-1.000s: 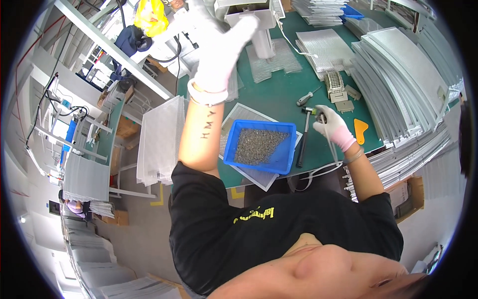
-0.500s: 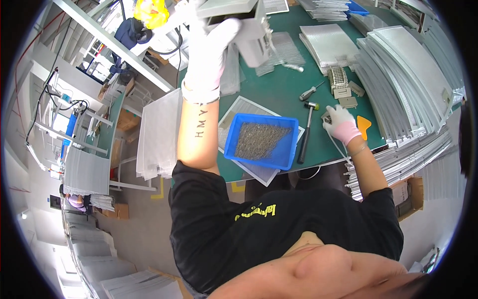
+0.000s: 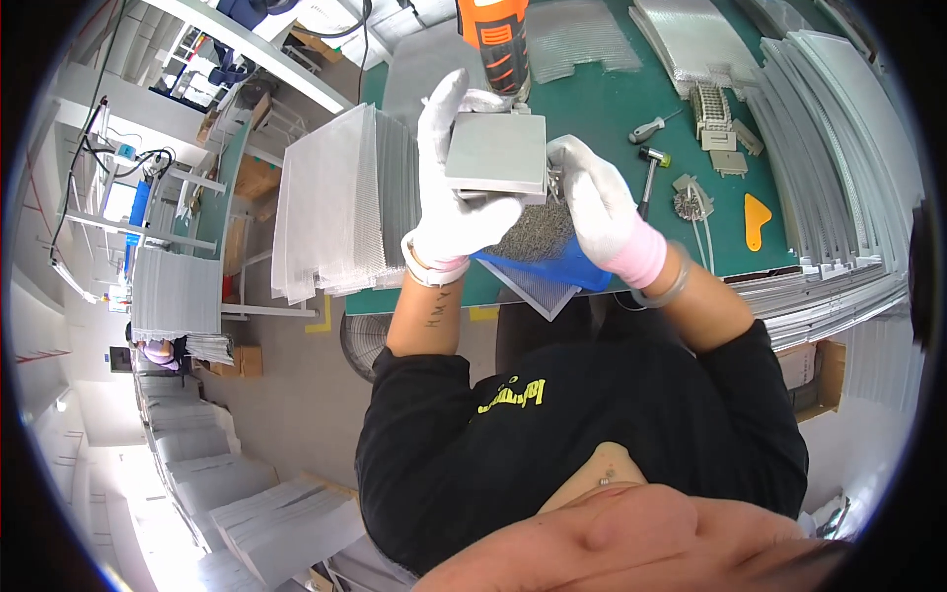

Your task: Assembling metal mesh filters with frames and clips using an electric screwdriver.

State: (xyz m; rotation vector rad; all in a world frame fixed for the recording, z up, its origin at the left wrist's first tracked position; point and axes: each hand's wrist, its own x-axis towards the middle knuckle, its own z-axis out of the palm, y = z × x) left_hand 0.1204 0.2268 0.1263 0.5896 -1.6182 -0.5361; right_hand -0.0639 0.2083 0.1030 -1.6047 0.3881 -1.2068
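Head view, and it's all about the left grip [image 3: 439, 197]: closed round a gray box [image 3: 498, 153], thumb along its near side, fingers reaching up its left side and behind, carrying it over the bench [image 3: 602, 109]. Right grip [image 3: 597, 202] comes in half-curled at the box's right side; whether its hidden fingertips touch or pinch anything, I can't tell. Here's the danger: smooth gloves on flat faces could let that box slip, and right below sits the blue tray [image 3: 562, 271] of small metal pieces [image 3: 538, 234], hard by the bench's near edge. One drop, or a bump from the right wrist, might scatter the lot over that edge. Behind the box, an orange-and-black power tool [image 3: 498, 49] looms; swing too far and they could knock. Out right, the hammer [image 3: 649, 180] and orange scraper [image 3: 757, 219] lie toward the bench's right edge.
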